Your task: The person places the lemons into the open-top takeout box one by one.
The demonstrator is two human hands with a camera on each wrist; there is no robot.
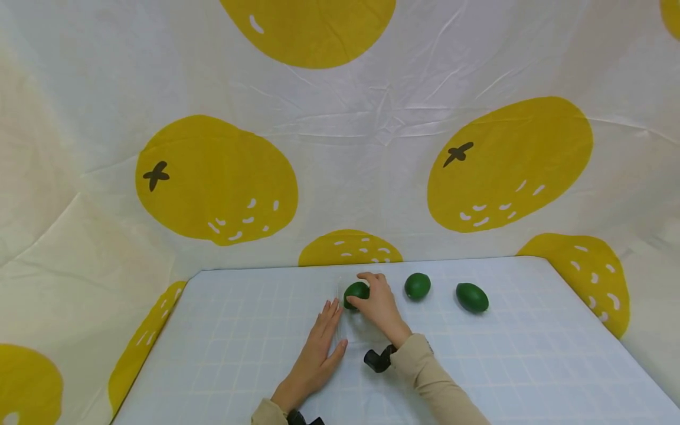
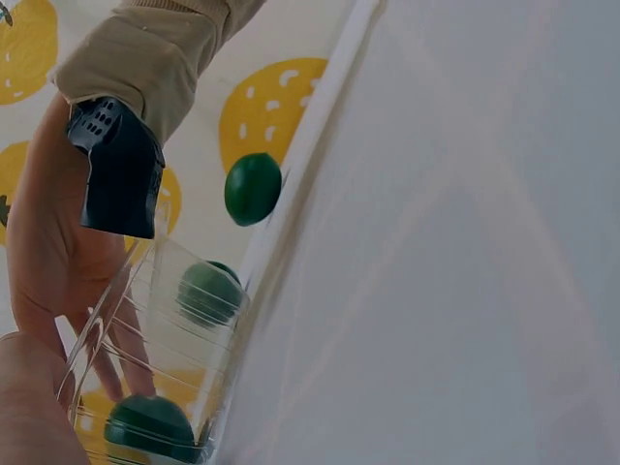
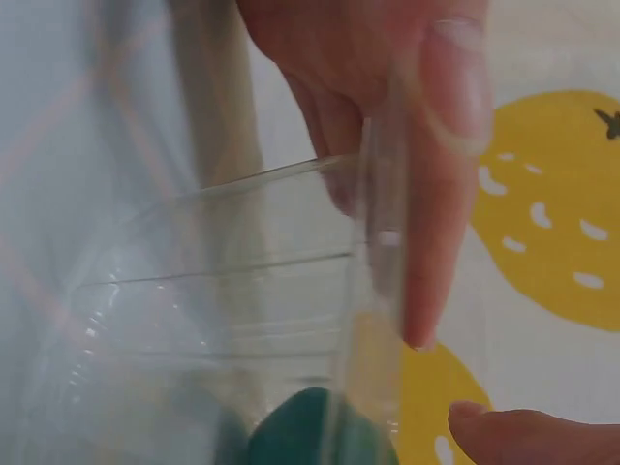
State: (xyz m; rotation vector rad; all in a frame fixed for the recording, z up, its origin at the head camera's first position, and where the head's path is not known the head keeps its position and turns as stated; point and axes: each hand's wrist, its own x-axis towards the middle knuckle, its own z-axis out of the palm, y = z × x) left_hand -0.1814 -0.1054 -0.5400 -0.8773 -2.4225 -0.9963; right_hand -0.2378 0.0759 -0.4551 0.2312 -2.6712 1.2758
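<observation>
My right hand (image 1: 381, 304) grips a green lime (image 1: 356, 294), thumb and fingers on either side of it. The lime shows through the wall of a clear plastic container (image 3: 276, 281), whose ridged sides are hard to make out in the head view. My left hand (image 1: 316, 349) rests along the container's left side with its fingers straight and its thumb apart. To the right on the table lie a second lime (image 1: 417, 286) and a third lime (image 1: 471, 297), both untouched.
A pale checked cloth covers the table (image 1: 239, 342). Behind it rises a white curtain (image 1: 366, 171) printed with yellow fruit. Each wrist carries a black camera mount, such as the right wrist's mount (image 1: 378, 359).
</observation>
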